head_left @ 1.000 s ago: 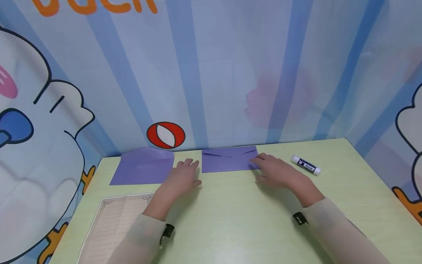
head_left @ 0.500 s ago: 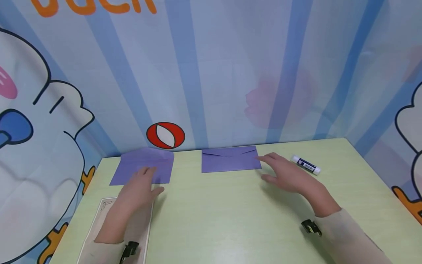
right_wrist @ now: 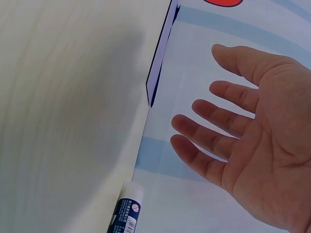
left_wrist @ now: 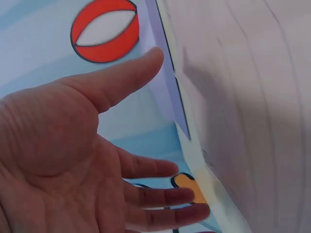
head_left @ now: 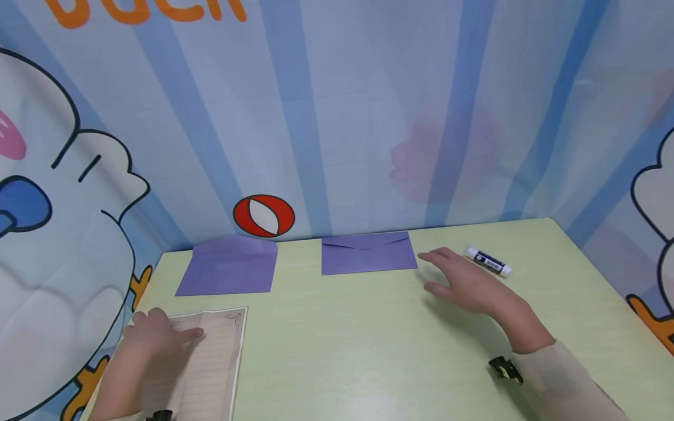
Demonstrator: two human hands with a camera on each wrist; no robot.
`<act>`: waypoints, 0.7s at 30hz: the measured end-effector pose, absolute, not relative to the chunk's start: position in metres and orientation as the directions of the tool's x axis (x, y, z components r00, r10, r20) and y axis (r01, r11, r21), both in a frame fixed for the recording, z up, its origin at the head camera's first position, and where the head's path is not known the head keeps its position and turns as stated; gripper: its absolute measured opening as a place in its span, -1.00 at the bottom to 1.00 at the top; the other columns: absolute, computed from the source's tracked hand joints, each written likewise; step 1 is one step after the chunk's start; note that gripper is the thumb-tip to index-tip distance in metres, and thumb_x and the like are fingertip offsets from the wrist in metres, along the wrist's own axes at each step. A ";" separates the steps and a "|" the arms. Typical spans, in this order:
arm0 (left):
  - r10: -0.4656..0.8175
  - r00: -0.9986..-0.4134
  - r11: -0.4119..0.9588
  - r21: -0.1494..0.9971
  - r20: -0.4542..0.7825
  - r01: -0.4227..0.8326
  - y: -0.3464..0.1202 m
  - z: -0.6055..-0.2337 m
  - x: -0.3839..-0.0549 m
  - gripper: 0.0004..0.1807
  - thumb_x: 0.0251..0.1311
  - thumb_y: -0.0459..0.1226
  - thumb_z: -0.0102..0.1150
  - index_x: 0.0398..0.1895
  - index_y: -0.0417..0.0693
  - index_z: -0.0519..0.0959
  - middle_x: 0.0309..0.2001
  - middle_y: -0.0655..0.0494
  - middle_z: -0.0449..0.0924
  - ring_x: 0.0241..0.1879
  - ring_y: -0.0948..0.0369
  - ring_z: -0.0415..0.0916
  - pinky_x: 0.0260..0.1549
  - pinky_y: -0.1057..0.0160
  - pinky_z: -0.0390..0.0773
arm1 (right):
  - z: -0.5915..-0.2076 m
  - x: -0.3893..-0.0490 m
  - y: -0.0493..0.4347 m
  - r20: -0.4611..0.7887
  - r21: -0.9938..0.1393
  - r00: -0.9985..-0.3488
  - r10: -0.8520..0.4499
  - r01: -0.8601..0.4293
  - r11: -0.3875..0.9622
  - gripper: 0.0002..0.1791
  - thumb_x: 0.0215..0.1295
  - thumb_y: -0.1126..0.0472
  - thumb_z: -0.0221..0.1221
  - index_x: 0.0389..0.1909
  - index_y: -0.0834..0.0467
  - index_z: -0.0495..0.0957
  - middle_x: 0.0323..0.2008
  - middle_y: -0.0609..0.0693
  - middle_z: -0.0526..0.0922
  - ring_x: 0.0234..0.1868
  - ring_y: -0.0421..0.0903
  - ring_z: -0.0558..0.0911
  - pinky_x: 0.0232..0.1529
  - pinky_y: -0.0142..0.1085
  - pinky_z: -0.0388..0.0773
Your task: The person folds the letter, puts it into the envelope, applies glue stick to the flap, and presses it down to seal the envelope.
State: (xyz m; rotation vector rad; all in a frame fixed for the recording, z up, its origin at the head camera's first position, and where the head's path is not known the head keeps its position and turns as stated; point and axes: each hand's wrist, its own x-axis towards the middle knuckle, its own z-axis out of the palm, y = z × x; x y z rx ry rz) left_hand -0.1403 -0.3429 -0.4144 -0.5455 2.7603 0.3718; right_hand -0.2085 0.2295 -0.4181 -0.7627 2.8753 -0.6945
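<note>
My left hand (head_left: 155, 339) is over the upper left part of a lined sheet of letter paper (head_left: 213, 356) with an ornate border. In the left wrist view its fingers (left_wrist: 150, 168) are spread and hold nothing; whether they touch the paper I cannot tell. My right hand (head_left: 466, 280) hovers over the table, fingers loosely extended, between a closed purple envelope (head_left: 368, 257) and a glue stick (head_left: 488, 261). Nothing lies in its palm in the right wrist view, where the glue stick (right_wrist: 127, 213) shows at the bottom. Behind the paper lies another purple envelope (head_left: 229, 272), its flap raised.
A pale green table (head_left: 342, 351) carries everything and ends at a blue striped backdrop (head_left: 363, 117) along the back. Cartoon figures are printed on the backdrop at both sides. A small black clip-like device (head_left: 505, 369) sits at the right wrist.
My left hand has swept left and nearer, from between the envelopes to above the letter paper. My right hand has drawn back slightly to the right, off the closed envelope's edge.
</note>
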 end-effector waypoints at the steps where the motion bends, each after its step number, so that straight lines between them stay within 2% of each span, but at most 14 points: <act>1: -0.345 -0.864 0.880 0.194 -0.366 -0.434 -0.344 -0.414 -0.139 0.21 0.14 0.24 0.45 0.22 -0.79 0.17 0.13 -0.80 0.12 0.07 -0.50 0.32 0.11 -0.40 0.48 | -0.418 -0.208 0.230 0.031 -0.452 -0.872 -0.488 -0.448 0.771 -0.34 0.55 0.11 0.25 0.55 0.24 0.35 0.46 0.28 0.40 0.41 0.28 0.47 0.32 0.20 0.48; 4: -0.380 -0.822 0.852 0.186 -0.424 -0.490 -0.346 -0.417 -0.135 0.25 0.07 0.28 0.47 0.23 -0.78 0.22 0.09 -0.78 0.17 0.01 -0.42 0.37 0.11 -0.36 0.52 | -0.420 -0.209 0.229 0.030 -0.459 -0.872 -0.489 -0.447 0.768 -0.34 0.55 0.11 0.25 0.55 0.25 0.35 0.45 0.29 0.40 0.42 0.29 0.46 0.33 0.20 0.47; 7: -0.393 -0.807 0.841 0.182 -0.442 -0.510 -0.348 -0.421 -0.135 0.24 0.02 0.28 0.53 0.21 -0.76 0.28 0.01 -0.71 0.25 -0.01 -0.39 0.39 0.08 -0.32 0.53 | -0.422 -0.209 0.229 0.035 -0.456 -0.869 -0.494 -0.454 0.766 -0.34 0.54 0.12 0.26 0.54 0.27 0.35 0.44 0.29 0.41 0.41 0.28 0.47 0.32 0.20 0.48; 10: -0.403 -0.803 0.831 0.191 -0.440 -0.522 -0.351 -0.425 -0.137 0.27 -0.04 0.28 0.57 0.21 -0.75 0.27 -0.03 -0.66 0.31 -0.03 -0.37 0.41 0.07 -0.30 0.53 | -0.423 -0.210 0.228 0.037 -0.456 -0.869 -0.494 -0.454 0.766 -0.34 0.54 0.13 0.26 0.53 0.28 0.36 0.43 0.29 0.42 0.40 0.28 0.48 0.32 0.19 0.48; 14: -0.387 -0.800 0.823 0.219 -0.459 -0.524 -0.356 -0.429 -0.140 0.32 -0.08 0.27 0.61 0.24 -0.77 0.21 0.01 -0.65 0.37 -0.02 -0.34 0.45 0.10 -0.29 0.53 | -0.424 -0.210 0.228 0.034 -0.457 -0.872 -0.488 -0.448 0.769 -0.34 0.53 0.13 0.26 0.53 0.28 0.36 0.43 0.30 0.42 0.40 0.29 0.48 0.32 0.20 0.48; 21: -0.350 -0.814 0.824 0.261 -0.464 -0.503 -0.356 -0.429 -0.140 0.27 -0.02 0.21 0.61 0.21 -0.80 0.19 0.00 -0.61 0.39 -0.03 -0.31 0.44 0.11 -0.23 0.53 | -0.427 -0.211 0.227 0.034 -0.458 -0.868 -0.495 -0.454 0.764 -0.34 0.53 0.14 0.26 0.53 0.29 0.36 0.42 0.31 0.43 0.39 0.30 0.48 0.33 0.21 0.47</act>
